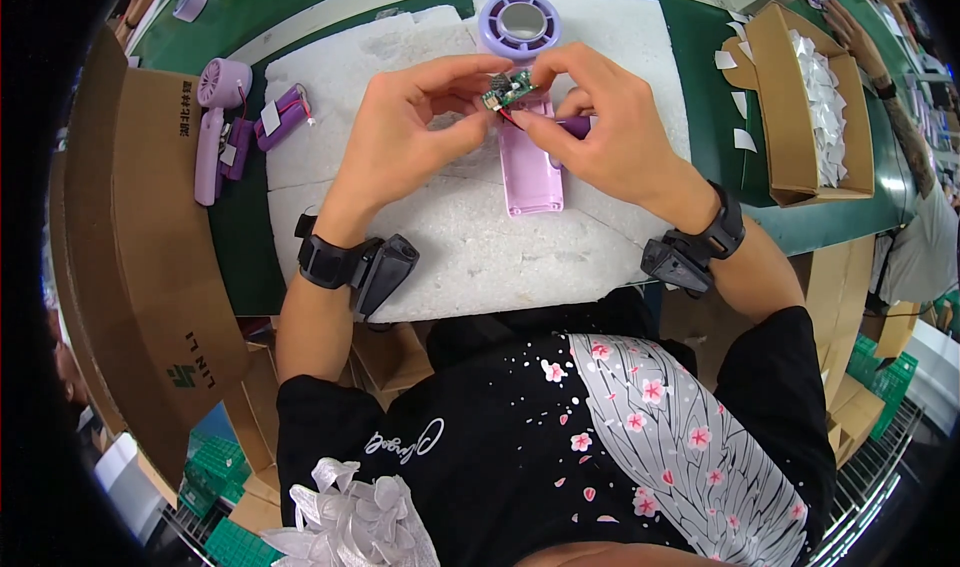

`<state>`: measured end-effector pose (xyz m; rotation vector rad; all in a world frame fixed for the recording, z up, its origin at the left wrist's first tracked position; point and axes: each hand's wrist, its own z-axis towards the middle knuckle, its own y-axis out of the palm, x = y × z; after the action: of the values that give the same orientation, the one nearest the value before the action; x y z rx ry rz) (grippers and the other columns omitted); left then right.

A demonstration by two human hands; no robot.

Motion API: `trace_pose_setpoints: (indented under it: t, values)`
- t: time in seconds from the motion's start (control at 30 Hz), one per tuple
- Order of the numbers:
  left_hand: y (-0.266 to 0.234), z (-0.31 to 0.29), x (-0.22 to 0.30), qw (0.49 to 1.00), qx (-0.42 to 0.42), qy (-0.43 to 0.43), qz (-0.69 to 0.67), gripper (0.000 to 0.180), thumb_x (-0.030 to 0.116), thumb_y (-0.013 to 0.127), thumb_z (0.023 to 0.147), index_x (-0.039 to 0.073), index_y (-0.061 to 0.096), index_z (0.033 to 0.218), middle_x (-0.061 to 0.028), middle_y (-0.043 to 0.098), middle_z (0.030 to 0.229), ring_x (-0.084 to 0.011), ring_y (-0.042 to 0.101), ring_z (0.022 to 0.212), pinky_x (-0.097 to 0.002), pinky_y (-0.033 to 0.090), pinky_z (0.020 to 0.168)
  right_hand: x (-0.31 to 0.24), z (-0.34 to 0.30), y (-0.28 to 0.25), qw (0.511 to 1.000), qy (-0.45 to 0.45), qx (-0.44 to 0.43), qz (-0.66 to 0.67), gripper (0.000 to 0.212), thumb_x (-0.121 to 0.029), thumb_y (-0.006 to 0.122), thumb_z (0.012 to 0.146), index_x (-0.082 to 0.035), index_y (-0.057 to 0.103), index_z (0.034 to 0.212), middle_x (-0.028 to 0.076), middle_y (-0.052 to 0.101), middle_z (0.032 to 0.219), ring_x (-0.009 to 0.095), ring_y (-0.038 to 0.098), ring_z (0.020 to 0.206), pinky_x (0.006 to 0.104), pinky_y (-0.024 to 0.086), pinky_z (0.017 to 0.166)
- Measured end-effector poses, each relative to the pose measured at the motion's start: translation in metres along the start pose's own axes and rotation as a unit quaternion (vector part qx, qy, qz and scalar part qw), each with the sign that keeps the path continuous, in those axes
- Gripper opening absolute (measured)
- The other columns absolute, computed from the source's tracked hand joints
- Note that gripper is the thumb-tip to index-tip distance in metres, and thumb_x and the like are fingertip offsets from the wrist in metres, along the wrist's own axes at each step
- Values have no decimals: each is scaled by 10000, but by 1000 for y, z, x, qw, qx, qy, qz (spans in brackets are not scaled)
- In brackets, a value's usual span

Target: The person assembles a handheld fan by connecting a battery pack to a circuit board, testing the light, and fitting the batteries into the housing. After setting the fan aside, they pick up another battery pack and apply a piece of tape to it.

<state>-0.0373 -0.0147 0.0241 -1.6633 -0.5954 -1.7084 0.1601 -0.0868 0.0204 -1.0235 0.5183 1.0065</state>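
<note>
Above a foam sheet, my left hand (415,127) pinches a small green circuit board (508,88) by its edge. My right hand (615,132) is closed at the board's other side, thumb and forefinger at the thin red and black wires (508,115). A purple battery (575,126) shows partly behind the right fingers; whether they grip it I cannot tell. Below lies the open pink half-shell (532,172) of a handheld fan, its hollow side up. The round lilac fan head (520,25) rests at its far end, beyond both hands.
A white foam sheet (450,237) covers the green table. Left of it are another pink fan (212,117) and a wrapped purple battery (284,117), beside tall cardboard (150,217). An open box (855,117) with white paper pieces stands right; a co-worker's arm (905,132) is beyond.
</note>
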Motion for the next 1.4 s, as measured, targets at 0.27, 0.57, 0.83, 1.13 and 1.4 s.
trace_pose_setpoints:
  t: [0.27,0.57,0.83,1.13,1.4]
  values:
    - [3,-2,5,997,16,-72,6,338,-61,639,826,-58,644,1164,-100,666,1039,-117,629,878,-236,514,739,6,-1,0,999,-31,21,-36,311,-62,784,751,-8,668,1034,73,648,924,93,613,531,218,450,490]
    - [4,-2,5,996,26,-21,84,244,-30,632,832,-67,696,1064,-92,692,957,-112,641,776,-216,509,676,7,-1,1,998,-7,29,-49,308,-71,817,711,1,688,982,71,653,936,93,621,537,206,448,478]
    - [6,-2,0,990,44,9,135,230,3,645,804,-37,717,1019,-74,697,871,-89,625,688,-210,503,621,8,0,3,997,-12,43,-58,302,-95,817,715,-8,698,978,68,657,875,90,604,507,210,430,472]
    - [0,2,-7,999,4,-25,46,251,6,658,814,-45,676,1059,-69,669,984,-91,627,809,-233,524,737,-2,2,-6,997,72,0,-38,215,-77,777,757,6,671,924,66,647,858,91,563,474,223,392,473]
    - [5,2,-6,997,-49,-52,-24,353,-22,619,851,-23,598,1204,-58,658,1037,-98,631,859,-248,516,800,-2,-1,-7,995,25,-26,-88,171,-45,743,777,7,652,913,62,627,869,104,545,497,228,399,486]
